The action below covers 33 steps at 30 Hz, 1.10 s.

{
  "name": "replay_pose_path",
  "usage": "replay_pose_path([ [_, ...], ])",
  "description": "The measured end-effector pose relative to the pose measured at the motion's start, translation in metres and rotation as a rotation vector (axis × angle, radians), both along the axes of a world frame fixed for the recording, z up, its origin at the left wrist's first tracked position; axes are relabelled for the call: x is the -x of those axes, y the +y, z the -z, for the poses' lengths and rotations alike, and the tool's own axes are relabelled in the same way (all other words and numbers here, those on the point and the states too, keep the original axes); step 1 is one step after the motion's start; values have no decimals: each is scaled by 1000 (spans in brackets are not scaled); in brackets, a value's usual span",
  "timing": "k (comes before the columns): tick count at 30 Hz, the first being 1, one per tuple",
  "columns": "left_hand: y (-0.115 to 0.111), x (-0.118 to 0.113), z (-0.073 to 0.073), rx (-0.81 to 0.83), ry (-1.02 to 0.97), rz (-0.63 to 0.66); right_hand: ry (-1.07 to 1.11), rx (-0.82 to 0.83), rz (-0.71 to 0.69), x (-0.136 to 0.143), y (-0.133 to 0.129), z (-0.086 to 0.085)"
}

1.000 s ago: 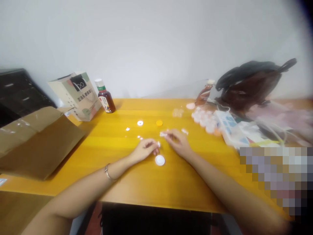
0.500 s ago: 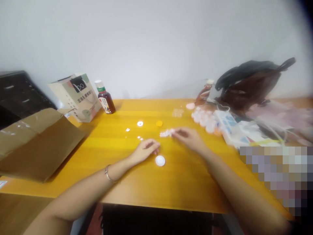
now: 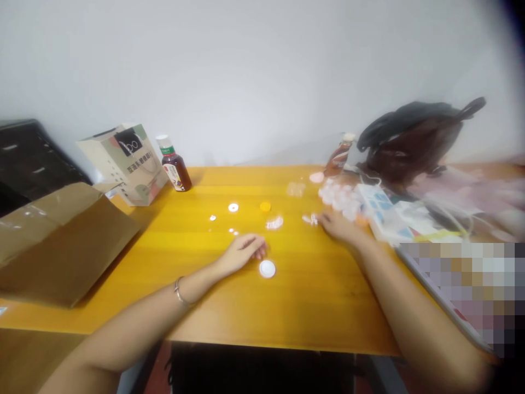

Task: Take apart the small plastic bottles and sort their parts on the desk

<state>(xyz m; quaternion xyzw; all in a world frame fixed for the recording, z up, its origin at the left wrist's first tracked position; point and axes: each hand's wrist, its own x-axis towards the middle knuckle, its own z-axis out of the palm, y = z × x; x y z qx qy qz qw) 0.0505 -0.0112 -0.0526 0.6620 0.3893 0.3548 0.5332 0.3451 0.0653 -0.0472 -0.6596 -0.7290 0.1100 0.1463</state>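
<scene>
My left hand [image 3: 244, 253] rests on the yellow table [image 3: 229, 312], fingers curled together; whether anything is inside them is hidden. Just below its fingertips lies a round white disc [image 3: 267, 268]. Farther right, my right hand [image 3: 336, 225] has its fingertips at a small whitish piece [image 3: 314, 219], and blur hides whether they grip it. A small clear and white strip [image 3: 274, 222] lies between the hands. Behind it is a yellow cap [image 3: 265, 207]. To the left sit a white ring-like disc [image 3: 233, 207] and a smaller white piece [image 3: 213, 218].
An open cardboard box [image 3: 69, 246], a paper bag [image 3: 137, 164] and a dark sauce bottle [image 3: 176, 169] stand at left. At right are another bottle [image 3: 339, 156], a cluster of pale round items [image 3: 340, 198], a power strip [image 3: 375, 205] and a dark bag [image 3: 410, 142].
My right hand has moved right, away from the clear and white strip, which stays on the table. A small whitish piece now shows at its fingertips. My left hand has hardly moved.
</scene>
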Motion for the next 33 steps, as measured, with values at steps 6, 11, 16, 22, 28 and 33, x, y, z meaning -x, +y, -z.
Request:
replay_pose_path([
  [6, 0, 0, 1, -12, 1, 8, 24, -81, 37, 1, -6, -7],
  [11, -1, 3, 0, -70, 46, 35, 111, -256, -48, 12, -5, 0],
  [16, -4, 13, -9, -298, 188, 173, 39, -325, -107, 22, -3, 8],
  [22, -7, 20, -21, -487, 305, 407, -9, -291, -83, 24, -2, 8],
  [28, -7, 17, -16, -477, 369, 375, 155, -426, -123, 36, -19, -10],
  [33, -7, 14, -11, -467, 383, 341, 301, -190, -665, 79, -64, -33],
])
